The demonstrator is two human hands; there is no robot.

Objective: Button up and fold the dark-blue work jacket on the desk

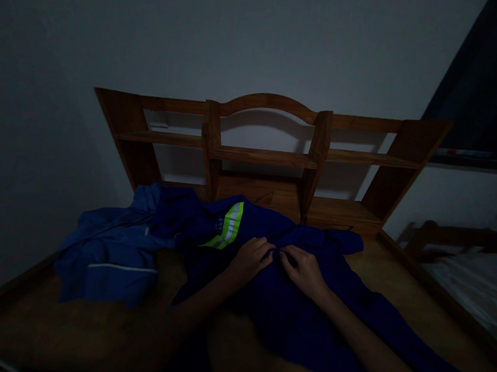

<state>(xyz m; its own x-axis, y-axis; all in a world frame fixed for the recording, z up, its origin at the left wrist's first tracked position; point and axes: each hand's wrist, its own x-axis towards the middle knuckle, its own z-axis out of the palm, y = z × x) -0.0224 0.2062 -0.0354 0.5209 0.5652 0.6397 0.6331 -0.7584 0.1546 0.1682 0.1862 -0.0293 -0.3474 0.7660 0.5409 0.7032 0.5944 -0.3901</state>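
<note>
On the wooden surface (392, 269) below the shelved headboard (263, 157), a dark blue work garment (281, 314) lies spread, its long axis slanting from ten o'clock to a trailing end at four. The left hand (249, 260) and right hand (304, 268) rest near its middle, fingers curled; I cannot tell whether they clamp cloth. A lime-and-silver band (230, 227) shows towards ten o'clock, a lighter blue garment (110, 249) at nine.

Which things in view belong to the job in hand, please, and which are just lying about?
In the job:
dark blue garment, at the fingertips of the left hand and right hand
its yellow-and-silver strip

Lying about:
lighter blue garment, apart from both hands
</note>
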